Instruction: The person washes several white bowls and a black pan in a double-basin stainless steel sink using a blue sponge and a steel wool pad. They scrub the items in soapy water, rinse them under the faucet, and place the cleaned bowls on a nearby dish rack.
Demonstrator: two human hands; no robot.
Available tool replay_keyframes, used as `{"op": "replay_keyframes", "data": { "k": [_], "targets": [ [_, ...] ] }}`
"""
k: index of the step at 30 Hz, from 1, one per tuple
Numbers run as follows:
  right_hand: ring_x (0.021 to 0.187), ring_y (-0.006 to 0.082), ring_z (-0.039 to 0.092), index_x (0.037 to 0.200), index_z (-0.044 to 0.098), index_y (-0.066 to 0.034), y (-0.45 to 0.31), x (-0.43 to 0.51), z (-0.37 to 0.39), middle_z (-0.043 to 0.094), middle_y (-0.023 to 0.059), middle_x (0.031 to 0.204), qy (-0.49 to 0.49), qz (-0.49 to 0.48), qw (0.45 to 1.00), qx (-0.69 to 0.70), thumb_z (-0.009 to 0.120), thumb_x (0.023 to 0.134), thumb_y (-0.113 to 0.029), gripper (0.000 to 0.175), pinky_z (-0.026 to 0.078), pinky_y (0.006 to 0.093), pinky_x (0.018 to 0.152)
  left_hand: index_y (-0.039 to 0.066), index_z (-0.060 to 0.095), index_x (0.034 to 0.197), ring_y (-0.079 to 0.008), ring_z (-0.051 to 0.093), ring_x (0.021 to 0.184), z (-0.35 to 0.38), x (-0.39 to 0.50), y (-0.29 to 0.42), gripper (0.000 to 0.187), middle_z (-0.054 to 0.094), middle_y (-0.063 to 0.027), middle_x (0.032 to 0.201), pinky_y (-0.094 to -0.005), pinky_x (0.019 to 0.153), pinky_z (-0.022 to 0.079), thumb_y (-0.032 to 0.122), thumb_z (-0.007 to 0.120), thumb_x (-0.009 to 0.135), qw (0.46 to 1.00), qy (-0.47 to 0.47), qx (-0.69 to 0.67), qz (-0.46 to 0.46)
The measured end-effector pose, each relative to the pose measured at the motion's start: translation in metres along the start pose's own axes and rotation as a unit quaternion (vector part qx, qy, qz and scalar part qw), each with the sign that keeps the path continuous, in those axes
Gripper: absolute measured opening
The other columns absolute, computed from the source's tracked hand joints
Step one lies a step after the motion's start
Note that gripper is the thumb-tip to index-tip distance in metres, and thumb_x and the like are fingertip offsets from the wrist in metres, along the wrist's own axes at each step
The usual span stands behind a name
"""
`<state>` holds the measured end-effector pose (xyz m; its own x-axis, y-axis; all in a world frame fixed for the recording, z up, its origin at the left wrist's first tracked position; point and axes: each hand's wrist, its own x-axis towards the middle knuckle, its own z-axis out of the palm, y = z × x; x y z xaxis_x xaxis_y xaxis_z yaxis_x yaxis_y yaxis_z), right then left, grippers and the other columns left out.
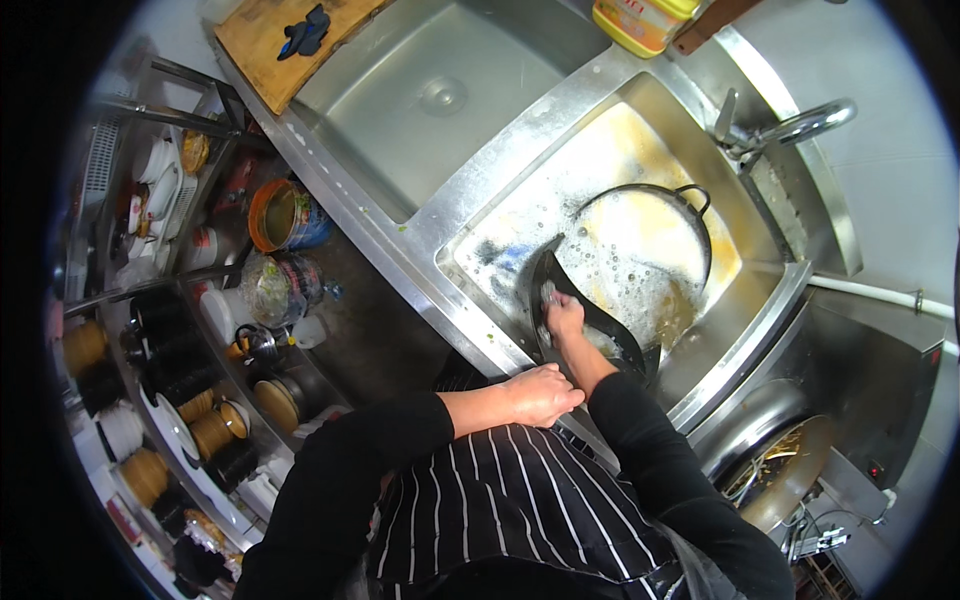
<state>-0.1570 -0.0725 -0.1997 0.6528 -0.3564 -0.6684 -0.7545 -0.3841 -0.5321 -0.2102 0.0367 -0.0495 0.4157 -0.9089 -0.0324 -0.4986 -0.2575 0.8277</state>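
Note:
A stainless steel sink basin (600, 146) before me holds foamy, soapy water. My right hand (564, 319) presses a greyish scrubber (548, 292) against the inside of a black curved dish (600, 315), which is tilted at the basin's near side. My left hand (546, 395) is closed at the sink's front edge, by the near end of the black dish; it seems to grip something there, but the hand hides what. Further back in the suds lies a round pan with dark loop handles (705, 232), partly under the foam.
A faucet (806, 124) stands behind the basin. Left of it is a second basin (442, 97), with a wooden board (262, 49) carrying dark gloves or a cloth. Shelves of stacked plates (210, 435) stand at left. A metal bowl with food scraps (784, 450) sits at right.

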Motion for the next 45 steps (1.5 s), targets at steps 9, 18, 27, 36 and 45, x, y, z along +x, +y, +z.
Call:
{"op": "replay_keyframes", "data": {
  "k": [9,18,27,36,45],
  "targets": [
    [0.082,0.0398,0.067,0.117,0.067,-0.0036,-0.062,0.041,-0.011,0.067,0.0280,0.088,0.010,-0.291,0.937,-0.194,0.059,0.084,-0.021,0.038,0.053,0.0438,0.076,0.005,0.056,0.078,-0.0320,0.064,0.074,0.004,0.001,0.000,0.012,0.064,-0.0116,0.072,-0.0416,0.077,0.047,0.016,0.059,0.081,1.000,-0.023,-0.009,0.004],
    [0.094,0.0397,0.066,0.109,0.070,-0.0079,0.013,-0.017,-0.027,0.068,0.0242,0.097,-0.030,-0.128,0.977,-0.165,0.064,0.082,-0.029,0.035,0.052,0.0457,0.085,0.006,0.056,0.081,-0.0313,0.063,0.072,0.003,0.004,0.000,0.015,0.063,-0.0106,0.071,-0.0405,0.076,0.046,0.019,0.060,0.086,0.999,-0.032,0.005,0.014],
    [0.090,0.0369,0.068,0.102,0.073,-0.0072,-0.025,0.009,0.000,0.070,0.0219,0.091,0.044,-0.079,0.990,-0.108,0.065,0.083,-0.034,0.035,0.052,0.0429,0.082,0.006,0.058,0.075,-0.0301,0.064,0.074,-0.003,0.004,-0.001,0.011,0.063,-0.0104,0.071,-0.0392,0.076,0.046,0.015,0.060,0.080,0.999,-0.049,0.018,0.007],
    [0.077,0.0255,0.061,0.096,0.068,0.0010,-0.030,0.033,0.001,0.067,0.0155,0.084,-0.046,-0.020,0.996,0.074,0.064,0.087,-0.035,0.037,0.047,0.0370,0.071,0.005,0.058,0.084,-0.0320,0.064,0.078,0.001,0.006,0.000,0.011,0.065,-0.0121,0.076,-0.0429,0.078,0.047,0.016,0.061,0.083,0.999,-0.043,-0.004,0.001],
    [0.132,0.0425,0.043,0.147,0.037,-0.0020,0.013,-0.032,-0.072,0.049,0.0316,0.134,-0.111,-0.119,0.986,-0.044,0.053,0.089,-0.057,0.081,0.033,0.0430,0.111,0.009,0.060,0.104,-0.0335,0.064,0.084,-0.022,0.023,0.014,0.021,0.067,-0.0128,0.081,-0.0455,0.083,0.047,0.011,0.061,0.083,0.982,-0.150,-0.073,-0.086]
  ]
}}
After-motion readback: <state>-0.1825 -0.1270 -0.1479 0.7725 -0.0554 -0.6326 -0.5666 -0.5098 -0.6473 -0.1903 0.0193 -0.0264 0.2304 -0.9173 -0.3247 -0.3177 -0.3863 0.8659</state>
